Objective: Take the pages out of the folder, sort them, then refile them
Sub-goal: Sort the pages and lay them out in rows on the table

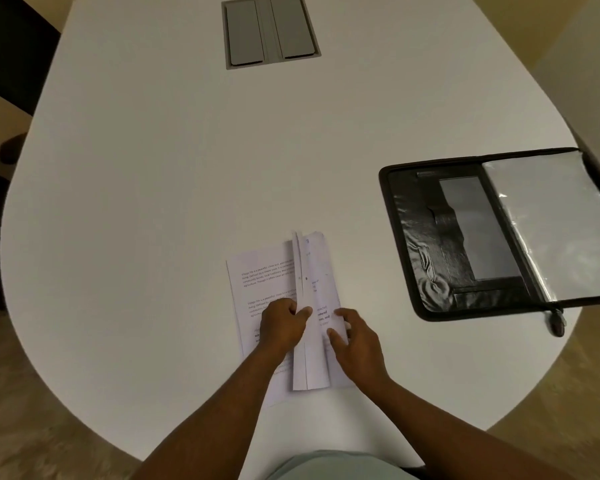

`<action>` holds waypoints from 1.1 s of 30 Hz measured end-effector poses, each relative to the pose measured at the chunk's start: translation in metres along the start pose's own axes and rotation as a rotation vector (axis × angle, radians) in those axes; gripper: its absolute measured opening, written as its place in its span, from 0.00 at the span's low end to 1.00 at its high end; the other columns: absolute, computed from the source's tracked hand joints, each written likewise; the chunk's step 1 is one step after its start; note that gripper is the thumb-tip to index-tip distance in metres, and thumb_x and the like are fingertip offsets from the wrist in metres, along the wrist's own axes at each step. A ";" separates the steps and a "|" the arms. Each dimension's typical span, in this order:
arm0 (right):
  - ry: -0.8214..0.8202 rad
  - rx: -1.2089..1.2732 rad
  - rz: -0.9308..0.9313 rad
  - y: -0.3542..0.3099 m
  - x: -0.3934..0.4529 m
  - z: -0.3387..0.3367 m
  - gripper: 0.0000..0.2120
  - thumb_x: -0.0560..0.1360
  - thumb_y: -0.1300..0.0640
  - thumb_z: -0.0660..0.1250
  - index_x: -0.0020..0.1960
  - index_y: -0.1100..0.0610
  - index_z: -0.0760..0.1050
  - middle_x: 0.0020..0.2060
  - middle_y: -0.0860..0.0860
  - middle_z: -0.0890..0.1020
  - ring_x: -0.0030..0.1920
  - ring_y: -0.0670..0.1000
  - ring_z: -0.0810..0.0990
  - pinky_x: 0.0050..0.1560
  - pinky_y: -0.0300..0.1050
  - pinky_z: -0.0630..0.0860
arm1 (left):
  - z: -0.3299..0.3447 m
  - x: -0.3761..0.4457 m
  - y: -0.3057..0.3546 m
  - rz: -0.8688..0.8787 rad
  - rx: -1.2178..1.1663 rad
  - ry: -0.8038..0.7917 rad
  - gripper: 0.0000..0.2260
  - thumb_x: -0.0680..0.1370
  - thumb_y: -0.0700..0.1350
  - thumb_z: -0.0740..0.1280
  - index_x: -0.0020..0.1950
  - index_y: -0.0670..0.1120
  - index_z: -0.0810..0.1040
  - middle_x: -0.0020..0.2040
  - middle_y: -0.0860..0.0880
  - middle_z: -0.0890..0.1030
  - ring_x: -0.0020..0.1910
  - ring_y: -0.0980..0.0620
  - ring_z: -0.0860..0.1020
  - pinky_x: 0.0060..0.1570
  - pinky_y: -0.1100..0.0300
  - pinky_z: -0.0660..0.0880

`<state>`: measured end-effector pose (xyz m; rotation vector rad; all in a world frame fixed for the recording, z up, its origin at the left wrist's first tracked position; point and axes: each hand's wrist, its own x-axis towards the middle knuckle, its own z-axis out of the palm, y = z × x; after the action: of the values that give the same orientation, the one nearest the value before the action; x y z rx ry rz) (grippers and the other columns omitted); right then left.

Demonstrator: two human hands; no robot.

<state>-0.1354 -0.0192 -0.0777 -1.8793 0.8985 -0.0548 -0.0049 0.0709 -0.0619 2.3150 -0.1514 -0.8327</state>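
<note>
So the person's sitting at a big rounded white table point(187, 168), both hands down on a loose stack of white printed paper pages point(271, 282) lying near the front edge. The left hand point(284, 323) has its fingers curled, and its grip looks pinched onto a few sheets lifted up on edge in the middle of the stack, thumb on one side. The right hand point(355, 341) rests on the right part of the pages, fingers fairly straight and thumb spread, grip wide, pressing the sheets rather than closing round them. A bottom sheet with lines of black text lies flat to the left, under the raised ones.

The black leather zip folder point(430, 237) lies open well off to the right, near the table's edge, with a shiny clear plastic sleeve point(551, 220) on its right half. A grey rectangular metal hatch point(271, 29) is set into the table at the far end
</note>
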 end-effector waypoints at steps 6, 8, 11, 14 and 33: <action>0.011 -0.031 0.120 0.000 0.015 -0.003 0.21 0.77 0.53 0.69 0.66 0.55 0.67 0.58 0.52 0.80 0.47 0.46 0.77 0.49 0.38 0.75 | -0.003 0.000 -0.007 -0.033 -0.125 0.012 0.21 0.73 0.58 0.71 0.34 0.46 0.67 0.31 0.48 0.69 0.32 0.51 0.69 0.34 0.59 0.66; 0.019 -0.026 0.116 -0.001 0.017 -0.002 0.21 0.77 0.52 0.69 0.66 0.54 0.67 0.56 0.51 0.80 0.47 0.47 0.78 0.50 0.40 0.76 | -0.005 -0.003 -0.005 -0.028 -0.155 0.015 0.20 0.77 0.58 0.66 0.34 0.46 0.64 0.31 0.49 0.68 0.32 0.53 0.67 0.34 0.60 0.64; 0.034 -0.040 0.111 -0.003 0.019 -0.002 0.18 0.76 0.50 0.69 0.63 0.54 0.70 0.51 0.48 0.80 0.46 0.47 0.79 0.49 0.39 0.76 | -0.004 -0.005 -0.006 -0.006 -0.157 0.006 0.14 0.80 0.53 0.62 0.39 0.46 0.69 0.37 0.49 0.76 0.35 0.55 0.72 0.35 0.63 0.68; 0.061 -0.108 0.098 0.001 0.021 -0.001 0.16 0.76 0.49 0.70 0.59 0.54 0.72 0.50 0.48 0.81 0.47 0.49 0.80 0.49 0.41 0.78 | -0.004 -0.007 -0.007 0.017 -0.203 0.017 0.18 0.81 0.45 0.63 0.71 0.50 0.66 0.67 0.48 0.75 0.60 0.48 0.76 0.57 0.53 0.77; -0.036 -0.264 -0.158 -0.009 -0.001 0.014 0.42 0.70 0.22 0.45 0.71 0.48 0.69 0.73 0.46 0.68 0.70 0.49 0.69 0.70 0.46 0.65 | -0.002 -0.007 0.003 0.075 -0.094 0.069 0.15 0.81 0.44 0.62 0.67 0.44 0.71 0.61 0.46 0.79 0.56 0.48 0.78 0.48 0.63 0.72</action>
<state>-0.1248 -0.0059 -0.0769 -2.1882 0.7601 0.0026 -0.0083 0.0716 -0.0549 2.2322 -0.1644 -0.7070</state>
